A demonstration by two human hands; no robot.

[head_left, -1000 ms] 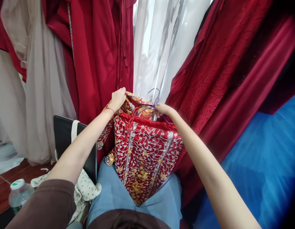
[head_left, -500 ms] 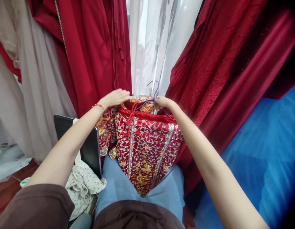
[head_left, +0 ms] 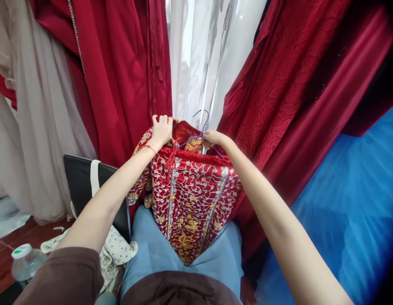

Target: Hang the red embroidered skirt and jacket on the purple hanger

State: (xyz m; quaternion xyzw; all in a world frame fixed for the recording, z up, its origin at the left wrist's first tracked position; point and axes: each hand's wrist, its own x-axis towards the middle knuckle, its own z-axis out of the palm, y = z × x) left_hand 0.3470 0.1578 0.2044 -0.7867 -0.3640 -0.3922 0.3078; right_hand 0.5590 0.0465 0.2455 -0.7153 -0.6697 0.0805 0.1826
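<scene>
Crooking where they lay straighter half a second ago, the left hand's (head_left: 162,131) fingers now bend over a gold-embroidered red cloth jacket (head_left: 184,131), mid-frame, though I can't tell whether they grip. The right hand (head_left: 213,138) stays pinched on a thin purple hanger (head_left: 208,117), behind a silver-embroidered red cloth skirt (head_left: 196,197) at centre.

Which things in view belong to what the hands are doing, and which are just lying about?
In use:
- embroidered red garment, in front
- patterned garment behind, at left hand
- purple hanger, in right hand

Lying about:
- bottle
- spotted cloth
- black panel
</scene>
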